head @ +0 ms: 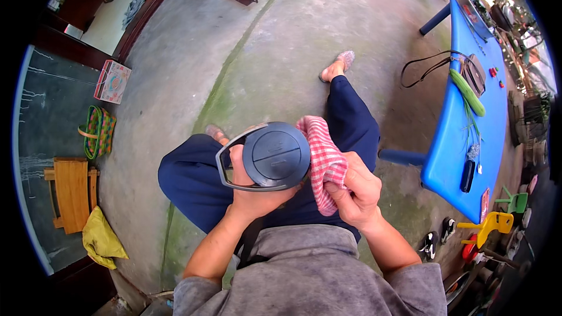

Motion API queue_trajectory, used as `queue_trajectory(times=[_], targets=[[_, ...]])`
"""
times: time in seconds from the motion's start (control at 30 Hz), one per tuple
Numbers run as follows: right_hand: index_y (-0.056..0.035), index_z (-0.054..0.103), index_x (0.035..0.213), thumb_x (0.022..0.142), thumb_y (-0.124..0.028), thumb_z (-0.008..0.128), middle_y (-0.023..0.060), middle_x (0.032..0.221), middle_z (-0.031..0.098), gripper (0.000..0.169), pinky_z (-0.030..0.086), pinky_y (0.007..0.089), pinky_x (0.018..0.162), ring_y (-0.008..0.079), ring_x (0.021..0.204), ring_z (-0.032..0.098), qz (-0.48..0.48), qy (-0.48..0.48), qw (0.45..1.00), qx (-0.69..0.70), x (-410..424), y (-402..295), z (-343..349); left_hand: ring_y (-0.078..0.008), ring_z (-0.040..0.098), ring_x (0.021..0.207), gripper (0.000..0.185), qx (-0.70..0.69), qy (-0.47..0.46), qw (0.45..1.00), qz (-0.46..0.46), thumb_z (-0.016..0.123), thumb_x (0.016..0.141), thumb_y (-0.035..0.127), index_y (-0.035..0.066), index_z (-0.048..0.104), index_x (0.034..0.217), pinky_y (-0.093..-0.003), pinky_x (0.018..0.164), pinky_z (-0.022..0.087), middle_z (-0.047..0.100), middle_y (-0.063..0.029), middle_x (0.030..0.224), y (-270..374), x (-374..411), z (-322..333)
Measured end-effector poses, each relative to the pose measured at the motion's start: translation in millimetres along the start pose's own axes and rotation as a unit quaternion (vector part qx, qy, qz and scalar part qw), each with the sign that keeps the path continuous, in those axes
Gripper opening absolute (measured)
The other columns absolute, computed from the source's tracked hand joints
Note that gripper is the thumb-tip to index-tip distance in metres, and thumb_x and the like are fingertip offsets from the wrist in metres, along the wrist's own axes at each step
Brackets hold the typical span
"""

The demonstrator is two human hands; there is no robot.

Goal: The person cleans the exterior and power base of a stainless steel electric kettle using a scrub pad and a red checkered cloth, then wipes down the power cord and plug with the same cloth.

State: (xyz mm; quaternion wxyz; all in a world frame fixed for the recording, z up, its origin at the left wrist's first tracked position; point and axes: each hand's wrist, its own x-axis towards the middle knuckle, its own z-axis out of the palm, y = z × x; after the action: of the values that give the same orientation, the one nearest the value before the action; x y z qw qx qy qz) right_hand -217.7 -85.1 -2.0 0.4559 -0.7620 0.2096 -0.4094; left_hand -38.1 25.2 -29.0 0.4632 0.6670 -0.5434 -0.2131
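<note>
A dark grey, round-lidded jug (275, 154) with a loop handle is held over my lap, seen from straight above. My left hand (261, 202) grips its side, the thumb passing inside the handle loop. The lid hides the jug's body and most of my fingers. In my right hand (361, 188) is a bunched red-and-white checked cloth (322, 158), pinched between thumb and fingers. The cloth lies against or very close to the lid's right edge; contact is hard to tell.
A blue table (443, 153) at right bears a cucumber (467, 92), a small shoulder bag (474, 74) and a metal basin (474, 15). Along the left wall are a woven basket (97, 131), a gift box (115, 82), a wooden stool (72, 195) and a yellow bag (101, 237).
</note>
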Motion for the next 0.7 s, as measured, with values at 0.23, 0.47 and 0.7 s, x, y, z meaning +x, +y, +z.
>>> queue_trajectory(times=[0.23, 0.47, 0.7], targets=[[0.0076, 0.060, 0.124, 0.095, -0.017, 0.065, 0.0170, 0.127, 0.059, 0.039, 0.042, 0.0336, 0.100, 0.0243, 0.117, 0.057, 0.128, 0.014, 0.973, 0.191, 1.6, -10.9, 3.2, -0.0371, 0.053, 0.122, 0.092, 0.028, 0.030, 0.999, 0.033, 0.092, 0.062, 0.015, -0.001, 0.032, 0.129, -0.0491, 0.106, 0.038, 0.055, -0.0220, 0.127, 1.3, 4.7, -7.6], [0.0060, 0.060, 0.119, 0.099, -0.012, 0.057, 0.0104, 0.122, 0.057, 0.027, 0.041, 0.0293, 0.097, 0.0156, 0.109, 0.054, 0.243, 0.013, 0.925, 0.293, 18.9, -5.2, 23.2, -0.0398, 0.054, 0.120, 0.096, 0.044, 0.071, 0.989, 0.118, 0.092, 0.060, 0.016, -0.001, 0.035, 0.135, -0.0498, 0.104, 0.039, 0.050, -0.0229, 0.132, -5.2, 1.5, 3.5], [0.0071, 0.054, 0.130, 0.093, -0.003, 0.051, 0.0128, 0.131, 0.054, 0.039, 0.037, 0.0308, 0.104, 0.0182, 0.121, 0.051, 0.221, -0.013, 0.926, 0.306, 22.4, -4.1, 29.3, -0.0382, 0.054, 0.118, 0.095, 0.034, 0.067, 0.993, 0.091, 0.091, 0.061, 0.015, 0.000, 0.034, 0.136, -0.0486, 0.104, 0.039, 0.052, -0.0205, 0.131, -13.2, -4.1, 6.4]])
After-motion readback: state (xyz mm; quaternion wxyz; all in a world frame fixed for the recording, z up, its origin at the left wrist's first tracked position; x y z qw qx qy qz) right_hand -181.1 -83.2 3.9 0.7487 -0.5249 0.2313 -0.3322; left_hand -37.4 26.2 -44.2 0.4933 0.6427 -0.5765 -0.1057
